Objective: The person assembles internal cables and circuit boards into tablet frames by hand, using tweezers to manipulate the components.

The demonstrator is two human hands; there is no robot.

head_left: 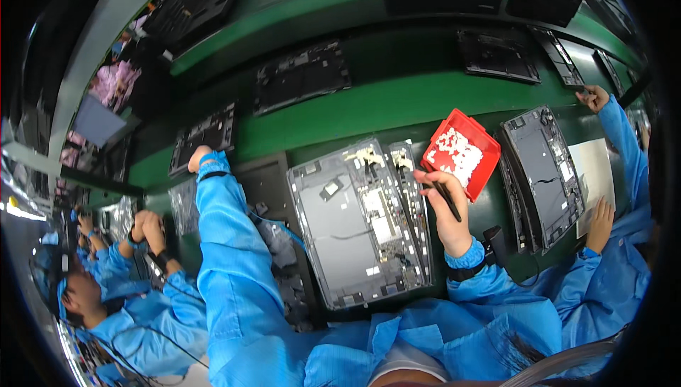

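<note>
My left hand [201,159] is resting at the panel [208,131] lying far left on the bench [397,107]; its grip I can't tell. My right, half-curled, is holding a black tool [448,201] near the red bin [486,171]. I'm probably placing or fetching; next I'm needing a sure edge grip.

On your green bench [383,107] lies a stack of opened laptop casings [333,238]; a red bin [487,168] stands just to its right; farther right lies a second casing stack [542,167].
</note>
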